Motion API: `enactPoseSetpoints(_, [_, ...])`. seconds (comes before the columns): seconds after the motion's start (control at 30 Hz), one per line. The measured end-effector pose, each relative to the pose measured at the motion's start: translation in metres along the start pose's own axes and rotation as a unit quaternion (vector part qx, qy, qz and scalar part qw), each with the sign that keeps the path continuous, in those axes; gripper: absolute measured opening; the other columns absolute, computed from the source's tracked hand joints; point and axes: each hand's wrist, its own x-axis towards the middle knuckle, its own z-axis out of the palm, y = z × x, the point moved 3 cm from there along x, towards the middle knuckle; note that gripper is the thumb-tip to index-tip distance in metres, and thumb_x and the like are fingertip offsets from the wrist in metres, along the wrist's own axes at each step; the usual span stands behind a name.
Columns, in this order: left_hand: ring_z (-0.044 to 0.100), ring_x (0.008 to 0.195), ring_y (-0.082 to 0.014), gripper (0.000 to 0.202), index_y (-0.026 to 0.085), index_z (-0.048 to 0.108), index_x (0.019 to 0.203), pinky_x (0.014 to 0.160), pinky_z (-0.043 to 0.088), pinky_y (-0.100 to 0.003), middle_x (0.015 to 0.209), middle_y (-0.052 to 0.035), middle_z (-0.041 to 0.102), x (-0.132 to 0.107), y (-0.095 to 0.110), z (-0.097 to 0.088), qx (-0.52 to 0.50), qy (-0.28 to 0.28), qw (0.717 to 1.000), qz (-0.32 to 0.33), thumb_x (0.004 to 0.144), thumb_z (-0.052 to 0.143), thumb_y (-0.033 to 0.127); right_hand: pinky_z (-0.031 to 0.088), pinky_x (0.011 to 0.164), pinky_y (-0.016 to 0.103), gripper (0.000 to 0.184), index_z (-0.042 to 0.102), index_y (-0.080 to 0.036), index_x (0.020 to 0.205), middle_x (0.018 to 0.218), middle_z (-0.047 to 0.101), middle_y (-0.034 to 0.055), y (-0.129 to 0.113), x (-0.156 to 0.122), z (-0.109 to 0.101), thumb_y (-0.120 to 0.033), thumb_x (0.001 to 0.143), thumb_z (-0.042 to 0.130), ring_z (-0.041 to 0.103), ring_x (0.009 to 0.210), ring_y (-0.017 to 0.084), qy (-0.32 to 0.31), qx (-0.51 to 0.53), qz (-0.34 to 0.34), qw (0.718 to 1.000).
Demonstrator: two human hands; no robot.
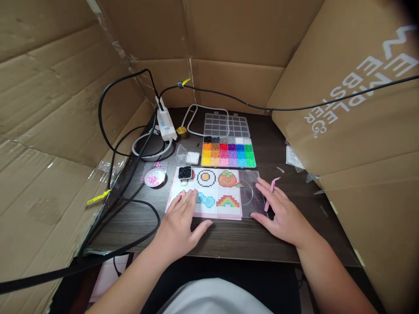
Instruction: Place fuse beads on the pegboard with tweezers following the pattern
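Observation:
My left hand lies flat with fingers spread on a pattern sheet printed with pixel pictures. It partly covers the lower left picture. My right hand rests at the right edge of a clear pegboard that sits against the sheet. Angled pink tweezers are tucked in this hand, their bent tip pointing away from me, while thumb and fingertips touch the board. A small box of black beads stands on the sheet's upper left corner.
Behind the sheet lies an opened bead case with several colours. To its left are white beads, a white dish with pink beads, a gold cup and a power strip. Black cables loop at left; cardboard walls surround the table.

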Motion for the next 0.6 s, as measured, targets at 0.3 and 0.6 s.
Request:
enactPoseSetpoints(0.3, [0.051,0.133,-0.0316,0.079,0.012,0.025,0.151,0.110,0.044,-0.052,0.141,-0.0210,0.055,0.0003,0.0013,0.0002,-0.001,0.011,1.000,0.004,0.088,0.060,0.045,0.040,0.112,0.056,0.074,0.026,-0.024,0.153,0.156,0.037,0.0162,-0.0054,0.0007,-0.0009,-0.036,0.090,0.062,0.044,0.139,0.032,0.010,0.008,-0.008,1.000])
enactPoseSetpoints(0.6, [0.054,0.131,-0.0316,0.077,0.010,0.028,0.149,0.108,0.045,-0.052,0.138,-0.0219,0.057,0.0009,0.0021,-0.0009,0.001,0.017,1.000,0.008,0.089,0.060,0.044,0.040,0.112,0.056,0.080,0.029,-0.021,0.152,0.155,0.039,0.0165,-0.0076,0.0000,0.0031,-0.044,0.085,0.067,0.042,0.140,0.034,-0.004,-0.015,-0.003,1.000])
